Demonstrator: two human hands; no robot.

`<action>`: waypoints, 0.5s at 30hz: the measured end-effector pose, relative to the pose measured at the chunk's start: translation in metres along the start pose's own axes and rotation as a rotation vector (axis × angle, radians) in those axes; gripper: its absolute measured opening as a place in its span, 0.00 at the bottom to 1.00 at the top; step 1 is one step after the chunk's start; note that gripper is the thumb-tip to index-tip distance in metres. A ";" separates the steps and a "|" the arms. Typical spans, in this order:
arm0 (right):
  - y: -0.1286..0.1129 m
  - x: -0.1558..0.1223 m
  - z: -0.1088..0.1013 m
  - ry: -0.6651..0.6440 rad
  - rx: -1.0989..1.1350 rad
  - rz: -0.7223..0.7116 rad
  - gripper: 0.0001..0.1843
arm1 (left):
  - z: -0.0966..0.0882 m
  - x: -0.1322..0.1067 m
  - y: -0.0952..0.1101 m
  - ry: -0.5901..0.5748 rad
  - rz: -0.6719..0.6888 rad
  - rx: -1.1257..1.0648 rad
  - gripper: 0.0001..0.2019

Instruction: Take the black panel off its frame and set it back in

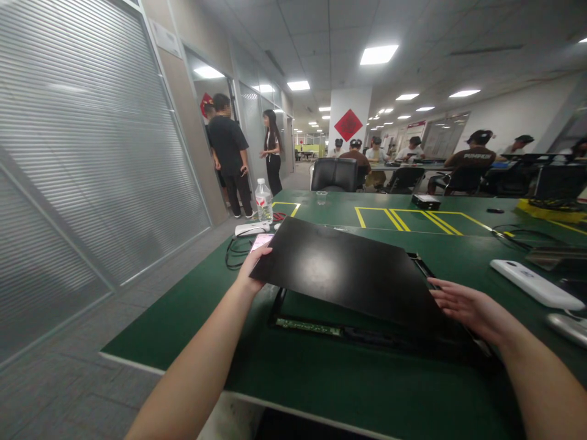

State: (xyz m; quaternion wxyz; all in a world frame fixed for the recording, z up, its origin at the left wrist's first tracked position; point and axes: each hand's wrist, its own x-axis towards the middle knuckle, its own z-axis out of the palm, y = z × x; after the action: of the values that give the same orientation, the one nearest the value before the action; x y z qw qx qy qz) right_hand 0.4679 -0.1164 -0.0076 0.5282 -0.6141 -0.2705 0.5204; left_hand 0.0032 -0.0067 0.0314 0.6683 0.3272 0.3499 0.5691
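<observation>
A large black flat panel is tilted up on its left side above a black frame that lies on the green table. My left hand grips the panel's raised left edge, fingers curled under it. My right hand rests with fingers stretched out against the panel's lower right edge, near the frame. A green circuit strip shows along the frame's front side under the lifted panel.
A water bottle, a white power strip, cables and a pink phone lie at the table's left. White devices lie at the right, a plastic cup and an office chair beyond. People stand by a doorway; others sit at far desks.
</observation>
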 end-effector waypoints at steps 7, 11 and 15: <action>0.002 0.005 -0.003 0.077 -0.001 -0.031 0.25 | -0.006 0.003 -0.004 -0.018 0.028 0.035 0.26; 0.001 0.006 -0.006 0.059 -0.014 -0.018 0.22 | -0.008 0.005 -0.005 -0.028 0.030 0.049 0.27; 0.000 0.004 -0.003 0.081 -0.003 -0.013 0.19 | -0.009 0.006 -0.006 -0.046 0.046 0.077 0.28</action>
State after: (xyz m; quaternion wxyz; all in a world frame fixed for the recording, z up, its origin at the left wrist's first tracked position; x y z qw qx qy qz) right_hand 0.4721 -0.1139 -0.0090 0.5411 -0.6338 -0.2534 0.4912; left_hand -0.0003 -0.0009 0.0211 0.6499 0.3738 0.3483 0.5627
